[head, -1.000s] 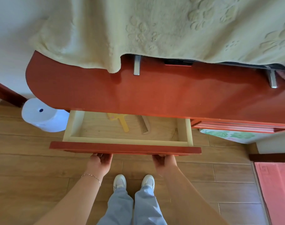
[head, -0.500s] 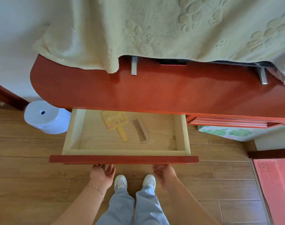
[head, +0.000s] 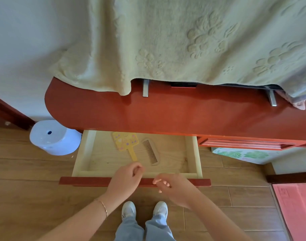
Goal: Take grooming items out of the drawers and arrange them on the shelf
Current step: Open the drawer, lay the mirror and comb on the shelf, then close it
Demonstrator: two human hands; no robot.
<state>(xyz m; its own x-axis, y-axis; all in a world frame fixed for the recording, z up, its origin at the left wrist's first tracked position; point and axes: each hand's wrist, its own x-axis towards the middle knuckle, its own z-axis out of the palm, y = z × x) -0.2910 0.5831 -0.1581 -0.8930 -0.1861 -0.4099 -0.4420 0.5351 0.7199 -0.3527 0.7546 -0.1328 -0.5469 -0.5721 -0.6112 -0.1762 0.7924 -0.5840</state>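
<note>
Your left hand [head: 125, 178] hovers over the open drawer [head: 192, 153], fingers loosely curled, holding nothing. Your right hand [head: 175, 186] is also empty, half open. The yellow hand mirror [head: 125, 141] and brown comb [head: 150, 151] lie inside the drawer.

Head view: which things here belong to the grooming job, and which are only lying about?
Belong to the job:
- yellow hand mirror, in the open drawer
- brown comb, beside it
- red shelf top
- left hand, right hand, both empty

Lying about:
- cream blanket
- blue stool
- pink mat
</note>
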